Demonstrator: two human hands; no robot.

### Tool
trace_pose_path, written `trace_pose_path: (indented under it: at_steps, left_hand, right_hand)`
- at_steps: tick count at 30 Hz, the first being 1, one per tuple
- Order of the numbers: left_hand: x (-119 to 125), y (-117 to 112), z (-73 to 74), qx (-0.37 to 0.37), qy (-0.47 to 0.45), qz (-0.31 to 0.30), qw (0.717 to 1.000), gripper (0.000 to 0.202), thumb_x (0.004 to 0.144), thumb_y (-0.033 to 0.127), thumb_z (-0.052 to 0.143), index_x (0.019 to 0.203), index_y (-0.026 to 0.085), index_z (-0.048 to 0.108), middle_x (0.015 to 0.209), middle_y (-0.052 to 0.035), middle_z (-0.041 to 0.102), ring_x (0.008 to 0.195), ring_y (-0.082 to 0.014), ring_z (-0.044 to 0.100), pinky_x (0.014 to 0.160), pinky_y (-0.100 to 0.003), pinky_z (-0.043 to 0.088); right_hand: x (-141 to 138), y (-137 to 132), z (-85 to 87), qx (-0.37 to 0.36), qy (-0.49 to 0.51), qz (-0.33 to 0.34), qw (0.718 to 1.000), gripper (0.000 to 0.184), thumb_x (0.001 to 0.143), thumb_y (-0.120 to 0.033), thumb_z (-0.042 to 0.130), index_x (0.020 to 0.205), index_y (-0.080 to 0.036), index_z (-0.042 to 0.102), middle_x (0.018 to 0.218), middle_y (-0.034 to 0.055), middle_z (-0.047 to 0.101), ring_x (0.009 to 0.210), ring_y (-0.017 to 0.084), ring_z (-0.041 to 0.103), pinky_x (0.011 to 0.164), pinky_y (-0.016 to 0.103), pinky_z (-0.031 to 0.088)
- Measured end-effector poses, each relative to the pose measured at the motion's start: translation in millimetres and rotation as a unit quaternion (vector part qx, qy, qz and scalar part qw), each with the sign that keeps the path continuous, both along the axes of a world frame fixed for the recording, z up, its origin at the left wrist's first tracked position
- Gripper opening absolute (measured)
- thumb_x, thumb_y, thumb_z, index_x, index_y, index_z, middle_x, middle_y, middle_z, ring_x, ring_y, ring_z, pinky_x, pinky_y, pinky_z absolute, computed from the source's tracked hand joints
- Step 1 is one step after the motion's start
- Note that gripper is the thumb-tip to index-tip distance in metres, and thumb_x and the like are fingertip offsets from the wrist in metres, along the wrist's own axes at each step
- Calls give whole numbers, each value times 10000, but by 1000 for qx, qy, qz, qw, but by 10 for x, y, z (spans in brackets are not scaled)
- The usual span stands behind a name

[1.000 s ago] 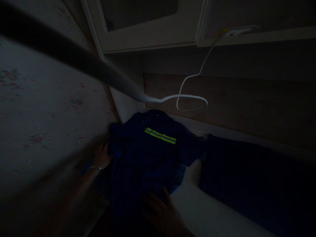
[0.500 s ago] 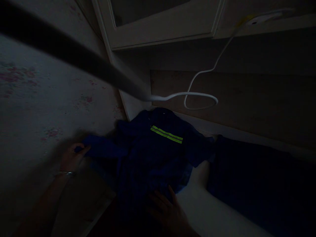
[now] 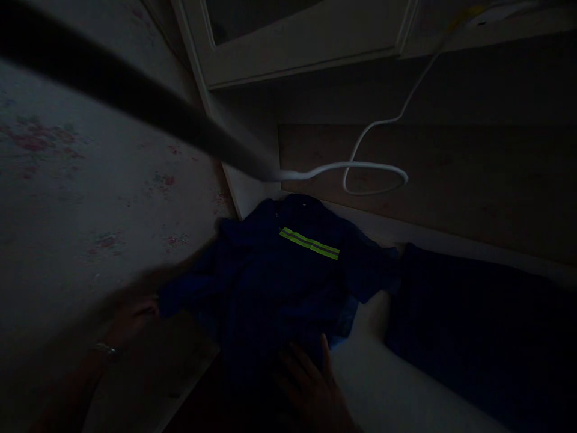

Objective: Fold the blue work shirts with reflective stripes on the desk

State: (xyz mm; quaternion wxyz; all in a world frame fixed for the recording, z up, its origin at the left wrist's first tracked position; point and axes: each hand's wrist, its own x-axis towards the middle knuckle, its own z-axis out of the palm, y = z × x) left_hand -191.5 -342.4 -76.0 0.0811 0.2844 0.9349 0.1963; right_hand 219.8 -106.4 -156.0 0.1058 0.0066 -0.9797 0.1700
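Observation:
A dark blue work shirt (image 3: 270, 282) with a yellow-green reflective stripe (image 3: 309, 243) across its chest lies spread on a pale surface. At the left, my left hand (image 3: 137, 316) pinches the end of one of its sleeves, near the wall; a bracelet circles that wrist. My right hand (image 3: 311, 382) rests on the lower part of the shirt with its fingers spread. The light is very dim, so folds and the shirt's lower edge are hard to make out.
Another dark blue garment (image 3: 473, 325) lies to the right. A white cable (image 3: 378, 164) loops in front of the back panel, below a cabinet (image 3: 302, 54). A dark bar (image 3: 135, 108) crosses the upper left, before the flowered wall (image 3: 103, 192).
My left hand has moved down and slightly outward with the sleeve, which now slopes downward. My right hand stays on the shirt. The view has shifted slightly.

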Motion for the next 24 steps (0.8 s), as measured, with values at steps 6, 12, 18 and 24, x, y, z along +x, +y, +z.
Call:
trace_pose_path:
  at_steps: [6,12,18,24]
  left_hand:
    - [239,-110,56,-168,-24,-17,985,147,622,307,516,554,239,627,636,-43,701,686,-265,664,797,-409,511]
    - [1162,319,71,28,-91,-50,994,426,860,507,420,1159,268,606,1185,-32,707,1095,-213,657,947,-325,506]
    - [1777,838,-288,-6,14,-134,991,698,842,534,481,1442,189,389,1414,-122,554,1266,-262,554,1076,-419,434]
    - [930,612,-300,-14,-21,-72,997,511,787,439,436,1259,277,548,1076,-52,745,937,-250,713,872,-393,553]
  right_hand:
    - [-430,-344,263,-36,-36,-20,998,471,978,-482,454,1347,-203,547,1456,125,497,1424,285,319,1167,642,-23]
    - [-734,-367,506,-97,-10,106,989,602,976,-414,482,1527,-315,258,1502,105,440,1407,298,349,1124,719,80]
    - [-867,-488,510,-240,-33,276,930,455,982,-172,446,1416,-303,479,1431,20,538,1341,152,457,1160,371,309]
    - [-127,-109,441,-398,-79,148,902,359,975,-333,525,1330,-341,577,1317,-33,633,1176,128,604,1004,216,451]
